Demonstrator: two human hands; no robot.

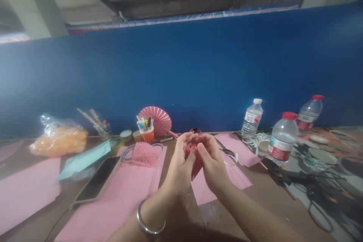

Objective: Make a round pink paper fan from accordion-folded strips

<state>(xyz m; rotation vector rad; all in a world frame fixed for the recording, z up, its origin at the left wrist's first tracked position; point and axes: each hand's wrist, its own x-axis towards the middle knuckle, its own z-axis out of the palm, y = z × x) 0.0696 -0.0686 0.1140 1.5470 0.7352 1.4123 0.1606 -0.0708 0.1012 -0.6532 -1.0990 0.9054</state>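
Observation:
Both hands meet over the middle of the table, holding a folded red paper (197,164) between them. My left hand (183,160) is closed on its left side, thumb pressed against the pleat-like edges. My right hand (211,159) grips the other side, with its thumb on the front. The fingers curl around the paper's top and hide much of it. Beneath the hands lies a pink paper sheet (236,176). Behind and to the left, a pink pleated fan (159,119) stands against the blue wall, and a dotted pink paper piece (144,154) rests near a tape roll.
On the left are a phone (99,179), a light-blue packet (85,159) and a plastic bag (61,140) with orange contents. An orange cup (147,134) holds pens. Water bottles (283,138) and tangled cables (309,189) crowd the right. A blue wall (181,72) closes the back.

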